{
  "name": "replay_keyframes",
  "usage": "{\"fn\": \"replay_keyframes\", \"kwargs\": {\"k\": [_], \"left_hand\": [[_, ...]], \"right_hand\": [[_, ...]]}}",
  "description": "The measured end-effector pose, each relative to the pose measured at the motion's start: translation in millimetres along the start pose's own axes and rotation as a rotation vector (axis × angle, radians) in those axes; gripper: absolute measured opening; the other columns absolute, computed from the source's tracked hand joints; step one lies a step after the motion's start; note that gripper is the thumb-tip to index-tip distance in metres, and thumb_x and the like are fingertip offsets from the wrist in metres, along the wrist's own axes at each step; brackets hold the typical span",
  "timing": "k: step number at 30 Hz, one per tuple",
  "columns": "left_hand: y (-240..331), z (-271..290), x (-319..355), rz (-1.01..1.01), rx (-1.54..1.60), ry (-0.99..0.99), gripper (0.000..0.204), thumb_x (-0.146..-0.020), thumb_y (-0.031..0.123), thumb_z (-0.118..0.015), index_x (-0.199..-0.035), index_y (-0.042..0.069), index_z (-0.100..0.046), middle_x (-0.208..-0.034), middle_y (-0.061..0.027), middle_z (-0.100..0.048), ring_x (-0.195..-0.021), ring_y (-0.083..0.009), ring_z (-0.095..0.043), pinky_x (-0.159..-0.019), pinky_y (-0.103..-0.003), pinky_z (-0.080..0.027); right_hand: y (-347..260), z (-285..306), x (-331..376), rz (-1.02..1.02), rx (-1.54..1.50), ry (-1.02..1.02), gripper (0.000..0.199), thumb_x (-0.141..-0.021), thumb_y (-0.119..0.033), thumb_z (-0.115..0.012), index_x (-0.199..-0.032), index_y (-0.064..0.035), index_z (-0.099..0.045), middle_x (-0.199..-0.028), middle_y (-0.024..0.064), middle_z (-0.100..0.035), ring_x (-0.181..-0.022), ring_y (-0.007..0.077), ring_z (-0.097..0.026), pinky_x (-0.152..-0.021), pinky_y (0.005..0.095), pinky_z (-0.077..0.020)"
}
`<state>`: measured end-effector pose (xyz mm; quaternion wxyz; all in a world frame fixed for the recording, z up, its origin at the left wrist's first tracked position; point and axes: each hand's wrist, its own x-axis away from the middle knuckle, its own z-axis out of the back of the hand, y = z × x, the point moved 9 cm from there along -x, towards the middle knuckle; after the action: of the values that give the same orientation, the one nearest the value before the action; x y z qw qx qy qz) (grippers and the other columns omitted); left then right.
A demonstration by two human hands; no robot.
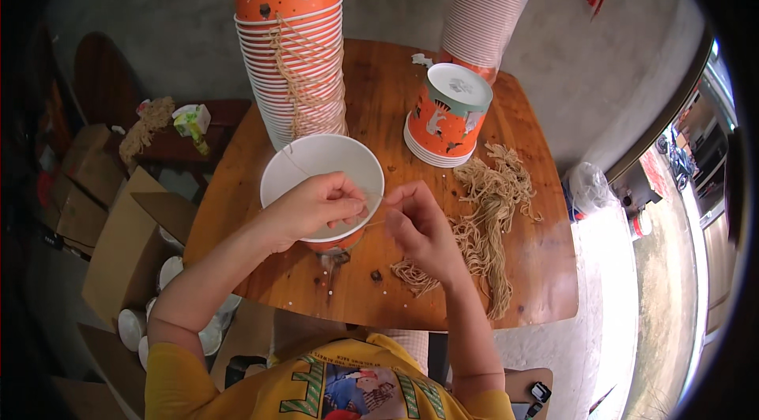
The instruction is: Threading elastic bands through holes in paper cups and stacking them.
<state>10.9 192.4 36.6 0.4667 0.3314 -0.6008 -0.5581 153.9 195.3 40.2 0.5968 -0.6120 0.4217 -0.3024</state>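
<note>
Upright white-lined orange paper cup (322, 175), thin tan string (378, 207) across its rim

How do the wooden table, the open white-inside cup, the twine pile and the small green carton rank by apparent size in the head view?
1. wooden table
2. twine pile and open cup: look alike, unranked; the cup stands nearer the camera
3. green carton

A bowl (322, 167) stands before a cup stack (294, 56), with string bundles (486, 214) to its right.

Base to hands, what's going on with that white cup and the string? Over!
Left hand on rim of white cup, pinching thin string. Right hand pinching the same string. String pile beside right hand; nothing between the hands.
</note>
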Motion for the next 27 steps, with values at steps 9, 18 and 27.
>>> {"fn": "replay_keyframes", "kwargs": {"k": [9,18,27], "left_hand": [[7,-14,-6,-0.082,-0.147,0.006,0.016,-0.094,0.016,-0.060,-0.099,0.002,-0.063,-0.090,0.0001,-0.062,-0.084,-0.0069,-0.056,-0.076,-0.023,-0.046],[1,-12,-4,0.052,-0.126,-0.029,0.020,-0.094,0.021,-0.061,-0.098,0.001,-0.065,-0.089,0.0000,-0.063,-0.082,-0.0063,-0.056,-0.073,-0.022,-0.046],[1,-13,-8,0.046,-0.057,-0.010,0.019,-0.093,0.020,-0.061,-0.093,0.002,-0.065,-0.079,0.0008,-0.060,-0.069,-0.0050,-0.052,-0.062,-0.019,-0.042]], "right_hand": [[-56,-22,-16,0.323,0.516,-0.152,0.013,-0.087,0.000,-0.059,-0.099,-0.0036,-0.053,-0.085,0.0083,-0.058,-0.075,0.0181,-0.059,-0.065,0.0297,-0.0470],[-28,7,-10,0.288,0.565,0.092,0.010,-0.088,-0.001,-0.061,-0.097,-0.0026,-0.057,-0.088,0.0100,-0.057,-0.077,0.0216,-0.059,-0.066,0.0313,-0.0488],[-23,4,12,0.315,0.669,0.204,0.015,-0.080,-0.006,-0.073,-0.089,-0.0040,-0.061,-0.083,0.0064,-0.053,-0.069,0.0185,-0.056,-0.057,0.0298,-0.0488]]}}
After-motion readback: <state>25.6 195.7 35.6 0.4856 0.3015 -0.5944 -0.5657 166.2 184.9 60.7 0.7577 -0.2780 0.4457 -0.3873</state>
